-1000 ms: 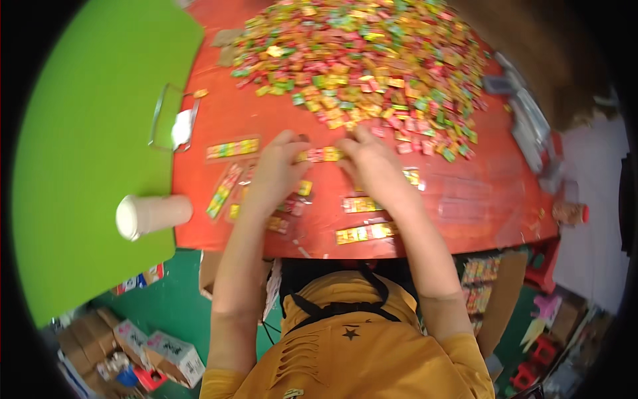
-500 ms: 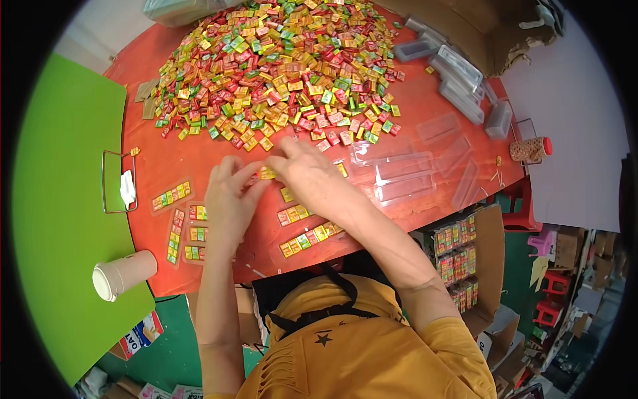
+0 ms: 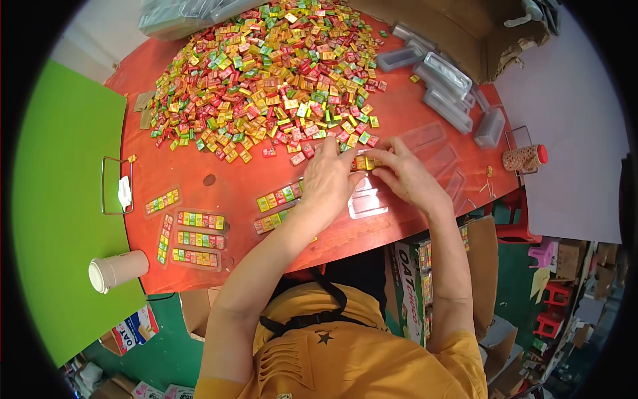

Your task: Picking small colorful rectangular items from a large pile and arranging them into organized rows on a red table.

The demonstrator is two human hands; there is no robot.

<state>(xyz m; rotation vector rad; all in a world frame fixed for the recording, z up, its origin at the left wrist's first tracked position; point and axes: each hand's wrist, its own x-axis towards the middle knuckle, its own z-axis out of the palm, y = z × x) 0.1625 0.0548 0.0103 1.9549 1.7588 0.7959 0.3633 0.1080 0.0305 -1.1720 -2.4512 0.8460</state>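
Both hands meet over the table, right of centre, around a short row of small wrapped candies [image 3: 364, 163], mostly yellow. My left hand [image 3: 324, 179] grips the row's left end between fingers and thumb. At its other end, my right hand [image 3: 411, 178] pinches the candies with bent fingers. Just beneath lies a clear plastic tray [image 3: 367, 206], with glare on it. Beside my left wrist, two trays hold candy rows, the upper row [image 3: 279, 197] and the lower row [image 3: 271, 222], each partly covered by my hand or forearm.
A large heap of colourful candies [image 3: 266, 80] covers the far table. Several filled trays [image 3: 199, 239] lie at the left, near a lidded cup [image 3: 119, 271]. Clear plastic boxes [image 3: 446, 93] stand at the far right by a cardboard box [image 3: 458, 26] and a red-lidded jar [image 3: 524, 158].
Both hands have moved right, from above the middle trays to the clear trays. My view has shifted slightly, and the filled trays at the left are now uncovered.
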